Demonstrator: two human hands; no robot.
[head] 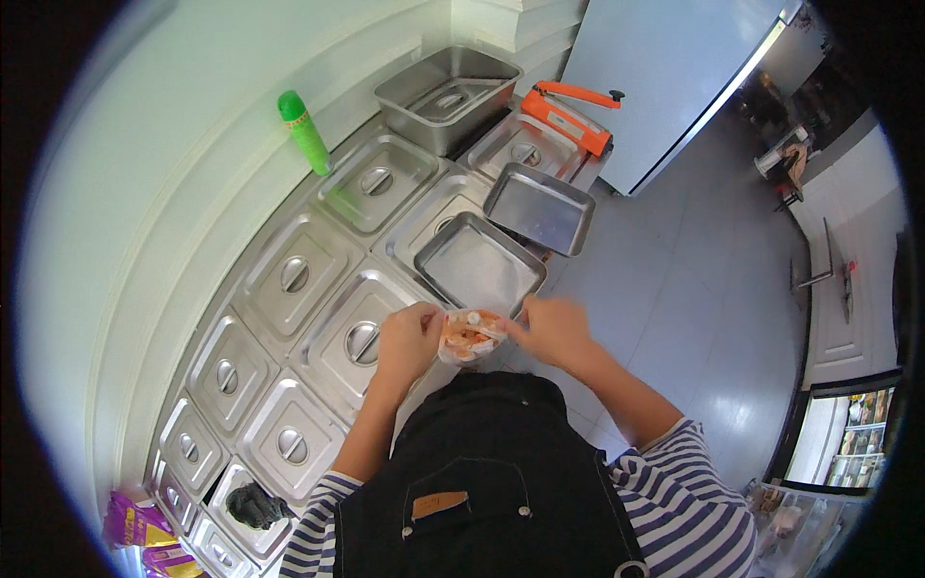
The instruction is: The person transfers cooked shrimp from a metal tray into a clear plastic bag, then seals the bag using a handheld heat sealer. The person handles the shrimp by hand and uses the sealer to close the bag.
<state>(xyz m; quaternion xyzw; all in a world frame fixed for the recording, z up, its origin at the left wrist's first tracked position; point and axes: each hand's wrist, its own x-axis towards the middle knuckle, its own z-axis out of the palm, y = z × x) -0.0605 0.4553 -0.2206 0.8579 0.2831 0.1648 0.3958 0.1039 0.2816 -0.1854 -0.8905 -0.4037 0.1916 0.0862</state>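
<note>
A clear plastic bag [468, 354] with orange and whitish food pieces [473, 336] inside hangs between my two hands, just in front of the black apron. My left hand [410, 336] pinches the bag's left edge, its fingers curled. At the opposite edge, my right hand [553, 329] grips the bag with thumb and fingers; this hand is slightly blurred. Just beyond the bag lies a shallow steel tray [480, 264], with nothing in it. Another shallow tray [540, 206] sits behind it, partly past the counter edge.
Lidded steel food pans [340, 296] fill the counter. Toward the back stand a deep steel pan [448, 108], an orange impulse sealer [567, 119] and a green spray can [303, 134]. A black crumpled cloth or bag [256, 506] rests on a lid. Purple packets [137, 520] lie lower left.
</note>
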